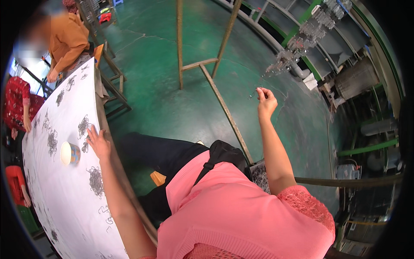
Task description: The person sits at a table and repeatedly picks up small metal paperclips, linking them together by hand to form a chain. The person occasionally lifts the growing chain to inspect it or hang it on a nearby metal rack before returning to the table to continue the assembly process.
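My left hand (100, 144) rests on the white-covered table (69, 194) with its fingers apart. Its fingertips touch the lower edge of a pile of thin, dark, curly strands (84, 126). Below the wrist lies another such pile (95, 181). To the left of that hand stands a paper cup (65, 153); its contents cannot be made out. My right hand (267, 103) is raised over the green floor, off to the right, with thumb and fingers pinched. From the pinch sticks out a small, thin, dark piece (252, 96), too small to name.
Clustered clear pieces (302, 39) hang at the upper right, beyond my right hand. A metal frame (220, 97) stands on the floor ahead. Co-workers sit across the table, one in an orange top (69, 36), one in red (17, 101). Machinery (358, 80) lines the right side.
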